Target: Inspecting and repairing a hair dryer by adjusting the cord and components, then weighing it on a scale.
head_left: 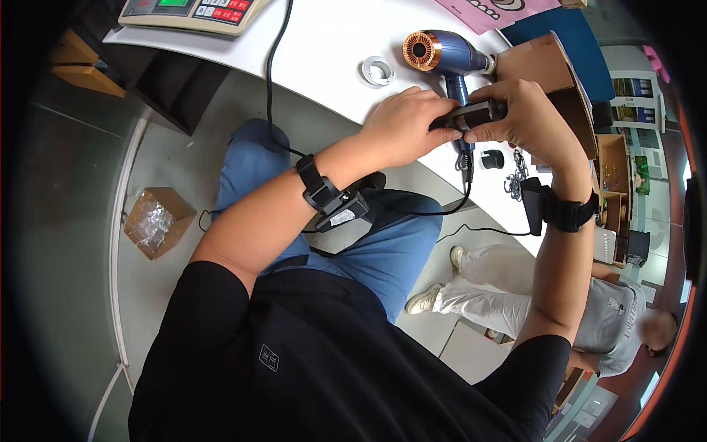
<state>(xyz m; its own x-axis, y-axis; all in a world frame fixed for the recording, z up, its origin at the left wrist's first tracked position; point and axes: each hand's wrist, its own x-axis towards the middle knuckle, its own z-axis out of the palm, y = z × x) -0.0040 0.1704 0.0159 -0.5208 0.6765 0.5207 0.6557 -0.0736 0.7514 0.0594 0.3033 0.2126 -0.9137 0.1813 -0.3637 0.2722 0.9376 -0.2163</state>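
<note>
Right over the near edge of the white tabletop (324, 48), both hands are meeting on one small black device (480, 115). It's held crosswise, its long side running roughly left to right, a bit higher at the right end.

The left hand (409, 121) comes in from the lower left, forearm on a long diagonal, wrist pretty straight, back of the hand up to the camera. It's pinching the left end, thumb along the near side, fingers mostly tucked out of sight. The right hand (524, 118) does the more bent pose: forearm nearly upright, wrist cocked hard inward, knuckles arched, fingers curled over the right end with the thumb on the near side. So both are closed down on the thing, thumb tips close together. Each wrist wears a black strap with a module on it.

Behind the device lies a blue hair dryer (458, 57) with a copper-coloured grille, its handle running toward the person, passing under the device and coming out on the near side. Can't tell if device or fingers actually touch that handle. A white tape roll (365, 73) sits left of the dryer, an open cardboard box (532, 65) to the right.
</note>
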